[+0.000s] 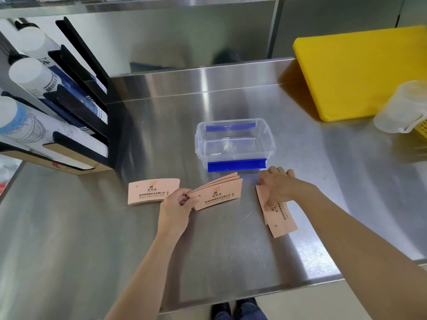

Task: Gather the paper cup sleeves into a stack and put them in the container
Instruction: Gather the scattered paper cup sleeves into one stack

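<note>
Flat pink-tan paper cup sleeves with dark print lie on a steel counter (231, 250). My left hand (176, 204) pinches the left end of a fanned stack of sleeves (219, 192) just in front of the container. Another sleeve pile (152, 191) lies flat to the left of that hand. My right hand (276, 184) rests palm down, fingers spread, on the upper end of a third sleeve pile (280, 219) at the right. The clear plastic container (198, 144), open and empty, with blue clips, stands just behind the sleeves.
A black cup dispenser rack (76, 105) with paper cups stands at the left. A yellow cutting board (360, 72) leans at the back right, with a translucent plastic cup (402, 107) and a yellow basket (421, 130) beside it. The counter's front edge runs below my arms.
</note>
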### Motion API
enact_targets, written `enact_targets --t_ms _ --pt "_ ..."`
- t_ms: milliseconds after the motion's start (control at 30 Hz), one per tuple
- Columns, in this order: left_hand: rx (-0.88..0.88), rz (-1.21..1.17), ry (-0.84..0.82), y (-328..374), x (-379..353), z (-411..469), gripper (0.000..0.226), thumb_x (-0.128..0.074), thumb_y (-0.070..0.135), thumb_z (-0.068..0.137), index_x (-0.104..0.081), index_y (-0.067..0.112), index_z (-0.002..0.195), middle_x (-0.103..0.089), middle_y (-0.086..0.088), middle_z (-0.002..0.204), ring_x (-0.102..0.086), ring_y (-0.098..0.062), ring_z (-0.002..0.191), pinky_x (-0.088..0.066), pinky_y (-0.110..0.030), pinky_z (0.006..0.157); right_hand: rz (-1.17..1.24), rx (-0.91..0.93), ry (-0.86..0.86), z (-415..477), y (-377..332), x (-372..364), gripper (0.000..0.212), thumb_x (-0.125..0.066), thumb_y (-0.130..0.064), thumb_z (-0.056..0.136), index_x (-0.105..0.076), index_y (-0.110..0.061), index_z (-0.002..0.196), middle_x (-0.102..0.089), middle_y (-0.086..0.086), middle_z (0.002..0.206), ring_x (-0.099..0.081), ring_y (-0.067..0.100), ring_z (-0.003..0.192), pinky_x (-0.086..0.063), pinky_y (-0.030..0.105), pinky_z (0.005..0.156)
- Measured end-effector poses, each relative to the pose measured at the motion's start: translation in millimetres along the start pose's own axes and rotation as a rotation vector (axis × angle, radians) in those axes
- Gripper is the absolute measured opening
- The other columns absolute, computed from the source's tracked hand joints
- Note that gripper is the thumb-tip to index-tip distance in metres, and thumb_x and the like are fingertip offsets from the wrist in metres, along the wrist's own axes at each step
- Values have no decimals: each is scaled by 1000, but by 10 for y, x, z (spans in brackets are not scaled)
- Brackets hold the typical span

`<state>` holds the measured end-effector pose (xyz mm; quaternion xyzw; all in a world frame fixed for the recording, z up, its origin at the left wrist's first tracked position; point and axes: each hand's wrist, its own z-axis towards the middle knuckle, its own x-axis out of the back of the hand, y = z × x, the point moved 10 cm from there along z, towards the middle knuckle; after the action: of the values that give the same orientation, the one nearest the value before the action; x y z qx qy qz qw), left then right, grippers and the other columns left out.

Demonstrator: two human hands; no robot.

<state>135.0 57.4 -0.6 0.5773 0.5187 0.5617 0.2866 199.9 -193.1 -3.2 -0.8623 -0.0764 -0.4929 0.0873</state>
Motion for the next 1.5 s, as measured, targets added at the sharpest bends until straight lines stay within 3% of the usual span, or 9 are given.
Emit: enact_targets --t_ms 133,267,433,633,767,900,1133,1333,1500 --pt "0 20 4 -21 4 5 17 -65 13 79 -63 28 71 -63 3 60 -48 -5 47 -43 -32 64 67 -37 -47 14 46 -49 66 -81 -41 58 -43 -19 107 -55 0 92 -42 18 92 -28 31 82" --pt "13 5 8 -37 0 3 18 -65 12 79 -64 28 70 -64 9 56 -49 -4 46 -49 -38 68 313 28 -146 -49 -12 -95 27 -75 -29 71 -52 -19 80 -67 -1 83 -63 11 67 -51 26 70" --pt "22 -31 -1 -37 -10 32 16 -64 9 80 -65 23 71 -62 11 49 -49 -3 45 -49 -32 65 511 76 -4 -133 -89 174 21 -75 -25 73 -69 -11 88 -62 -6 81 -64 8 59 -51 18 60" --pt "19 -42 0 -47 -11 53 17 -65 9 79 -65 23 70 -60 10 46 -49 -3 44 -49 -25 62 805 85 201 -147 -21 472 23 -77 -23 73 -70 -3 82 -71 8 83 -62 6 49 -47 20 50" --pt "27 -43 -18 -31 -17 53 12 -65 8 79 -65 18 73 -59 7 49 -48 -3 43 -44 -24 60 823 -4 136 -44 41 251 32 -77 -18 74 -62 8 87 -72 14 91 -66 13 55 -58 23 58" --pt "28 -43 -45 -42 -25 60 8 -64 7 79 -66 15 77 -60 0 55 -49 -3 45 -43 -33 63 811 -32 138 -21 -79 59 23 -76 -17 75 -54 -9 77 -70 9 81 -65 13 53 -56 21 54" --pt "-8 -63 -134 -1 -70 58 28 -59 -6 79 -66 21 74 -67 8 52 -54 -7 54 -46 -25 61 774 96 71 21 -355 -33 74 -69 -16 81 -30 -40 138 -61 1 95 -59 13 59 -58 28 57" --pt "-56 -32 -224 93 -160 10 36 -56 -12 77 -67 21 87 -71 10 73 -60 -3 67 -49 -18 67 835 115 124 45 -391 29 33 -69 -17 81 -50 -22 108 -61 3 98 -60 17 58 -60 31 57" --pt "-46 3 -133 95 -125 -8 29 -67 4 76 -63 32 78 -70 11 81 -62 2 69 -48 -10 70 685 65 211 85 -354 29 31 -73 -34 75 -50 -21 91 -61 -5 88 -62 17 76 -57 33 72"
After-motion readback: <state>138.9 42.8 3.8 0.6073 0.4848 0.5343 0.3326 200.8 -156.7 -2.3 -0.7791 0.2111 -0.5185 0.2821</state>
